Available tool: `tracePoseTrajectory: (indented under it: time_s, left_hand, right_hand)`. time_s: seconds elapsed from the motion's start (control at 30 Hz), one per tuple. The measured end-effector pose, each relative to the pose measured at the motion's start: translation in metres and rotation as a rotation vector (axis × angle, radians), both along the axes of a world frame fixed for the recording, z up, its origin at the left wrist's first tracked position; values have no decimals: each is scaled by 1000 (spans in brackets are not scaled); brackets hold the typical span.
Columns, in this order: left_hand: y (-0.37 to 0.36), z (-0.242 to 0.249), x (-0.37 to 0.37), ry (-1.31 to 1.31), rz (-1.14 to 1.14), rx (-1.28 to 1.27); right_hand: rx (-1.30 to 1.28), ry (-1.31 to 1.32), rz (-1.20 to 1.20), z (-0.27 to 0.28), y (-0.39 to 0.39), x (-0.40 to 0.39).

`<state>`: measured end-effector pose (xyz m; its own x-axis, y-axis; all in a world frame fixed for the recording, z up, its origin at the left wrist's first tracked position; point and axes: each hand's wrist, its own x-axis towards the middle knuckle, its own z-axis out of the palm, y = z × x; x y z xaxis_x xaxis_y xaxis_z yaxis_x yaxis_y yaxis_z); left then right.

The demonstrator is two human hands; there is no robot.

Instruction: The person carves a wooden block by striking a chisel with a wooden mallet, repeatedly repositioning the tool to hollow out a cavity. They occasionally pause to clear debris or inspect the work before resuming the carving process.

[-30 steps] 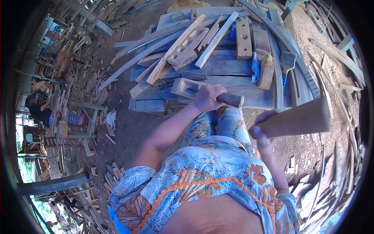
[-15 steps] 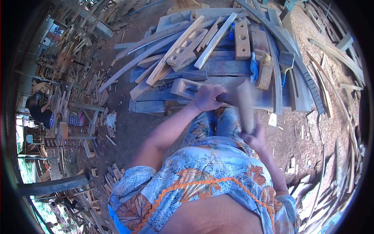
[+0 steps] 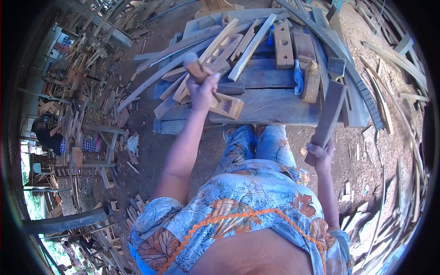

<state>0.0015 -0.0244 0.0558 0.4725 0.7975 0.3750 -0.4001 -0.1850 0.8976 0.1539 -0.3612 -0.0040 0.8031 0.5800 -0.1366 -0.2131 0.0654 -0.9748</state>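
My left hand point(image 3: 203, 93) is wrapped round a chisel point(image 3: 196, 68) by its wooden handle, whose pale butt end sticks up above the fist. Its thin shank comes out below the fist toward a short wooden block point(image 3: 228, 107) with a recess cut in it. That block lies at the near left of the low workbench point(image 3: 275, 103). Out to the right, my right hand point(image 3: 322, 153) grips the lower end of a flat, paddle-like wooden mallet point(image 3: 331, 110). The mallet slants up over the bench's right side, and its face is apart from the chisel.
On the bench lie a block with round holes point(image 3: 284, 46), long strips point(image 3: 253, 48), a blue cloth point(image 3: 298, 78) and a brush point(image 3: 337, 68). A long curved board point(image 3: 360, 85) runs along the right. Wood scraps cover the ground, and a person point(image 3: 48, 135) sits at far left.
My left hand has swung left and forward, now upright over the recessed block with the chisel. My right hand has moved right with the mallet, away from the left hand. The block has shifted slightly.
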Motion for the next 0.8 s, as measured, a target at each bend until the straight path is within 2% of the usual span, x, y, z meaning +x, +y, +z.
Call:
tracePoseTrajectory:
  time_s: [0.13,0.5,0.6,0.67,0.73,0.8]
  left_hand:
    - [25,-18,-11,-161,102,-134]
    - [42,-32,-20,-289,175,-253]
    - [40,-33,-17,-256,212,-227]
    - [38,-33,-16,-203,231,-211]
    - [40,-36,-14,-175,222,-162]
    - [40,-34,-11,-146,233,-137]
  right_hand:
    - [-42,-11,83,9,14,-18]
    - [-108,22,257,24,40,-30]
    - [-201,-175,339,50,67,-25]
    - [-140,-453,373,76,96,-17]
    - [-137,-620,475,127,127,-14]
    - [2,-794,488,173,157,-25]
